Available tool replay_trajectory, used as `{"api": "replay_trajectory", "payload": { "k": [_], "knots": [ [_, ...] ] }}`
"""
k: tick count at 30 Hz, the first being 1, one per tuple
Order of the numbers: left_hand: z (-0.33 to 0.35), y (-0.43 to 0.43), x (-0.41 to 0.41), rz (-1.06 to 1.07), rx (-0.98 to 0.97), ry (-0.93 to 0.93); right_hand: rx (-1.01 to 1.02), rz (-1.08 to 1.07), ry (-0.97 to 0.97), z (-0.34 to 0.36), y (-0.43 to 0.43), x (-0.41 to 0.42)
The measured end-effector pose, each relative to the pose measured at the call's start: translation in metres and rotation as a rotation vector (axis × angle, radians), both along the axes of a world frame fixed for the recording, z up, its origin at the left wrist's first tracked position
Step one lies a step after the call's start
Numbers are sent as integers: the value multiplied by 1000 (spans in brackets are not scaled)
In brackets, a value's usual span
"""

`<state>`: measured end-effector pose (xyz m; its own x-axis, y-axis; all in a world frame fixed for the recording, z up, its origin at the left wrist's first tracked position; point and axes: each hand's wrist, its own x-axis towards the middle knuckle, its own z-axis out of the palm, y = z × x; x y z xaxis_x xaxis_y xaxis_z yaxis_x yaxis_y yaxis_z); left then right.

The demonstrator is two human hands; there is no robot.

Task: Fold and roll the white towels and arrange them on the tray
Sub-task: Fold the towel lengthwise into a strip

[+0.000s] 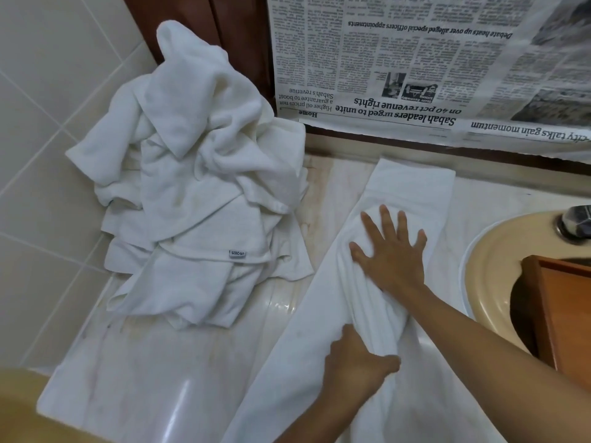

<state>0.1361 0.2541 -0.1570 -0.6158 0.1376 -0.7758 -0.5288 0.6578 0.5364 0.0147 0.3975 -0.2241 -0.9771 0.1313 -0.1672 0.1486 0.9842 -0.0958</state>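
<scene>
A long white towel (412,193), folded into a narrow strip of soft terry, lies slantwise on the pale, glossy, marble-like worktop (179,372). It runs from the far edge under the newspaper down toward the near edge of the view. Along its middle the cloth is gathered into a thick, ridged roll with several parallel creases.

The 2 hands are apart, 1 at each end of that ridge. The right hand (391,254) lies flat on the far end of it, fingers straight and spread, palm pressing down. The left hand (358,362) is curled round the near end, thumb over the top, gripping the bunched cloth.

To the left, a crumpled pile of towels (198,187) in the same white terry is heaped against the corner, with loose folds, flaps and a peak leaning on the wall. A small grey label (237,254) shows on a hem near its front.

A printed newspaper sheet (415,59) hangs upside down over the back wall, its lower edge just above the worktop. Large pale tiles (38,123) with thin grout lines cover the left wall.

On the right, a rounded beige sink (489,251) is set into the worktop, with a metal tap (575,222) on its rim. The squared corner of a brown wooden tray (563,314) sits over the basin, well apart from the strip.
</scene>
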Motion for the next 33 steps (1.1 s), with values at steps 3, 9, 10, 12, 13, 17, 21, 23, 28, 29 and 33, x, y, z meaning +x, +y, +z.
{"api": "replay_trajectory", "payload": {
  "k": [3,9,10,12,13,17,21,23,28,29,33],
  "knots": [
    [1,2,8,106,167,-114,13,9,19,-2,0,0],
    [12,-65,-16,428,637,-444,30,9,22,-1,0,2],
    [14,-80,-23,435,639,-408,27,9,26,0,0,1],
    [12,-104,-34,337,445,-218,20,8,25,-1,0,1],
    [8,-113,-39,234,265,-117,16,7,25,-1,0,1],
    [1,-110,-50,-124,-207,55,12,0,36,-2,0,1],
    [-1,-73,-77,-87,-265,183,18,0,25,-1,-1,-1],
    [0,-54,-96,21,-230,221,12,-3,15,-2,0,0],
    [-1,-23,-132,119,-259,268,10,-1,29,0,-1,1],
    [-3,-22,-136,132,-264,286,11,1,31,1,-1,1],
    [-15,-25,-132,194,-299,394,6,5,32,0,-1,1]
  ]
}}
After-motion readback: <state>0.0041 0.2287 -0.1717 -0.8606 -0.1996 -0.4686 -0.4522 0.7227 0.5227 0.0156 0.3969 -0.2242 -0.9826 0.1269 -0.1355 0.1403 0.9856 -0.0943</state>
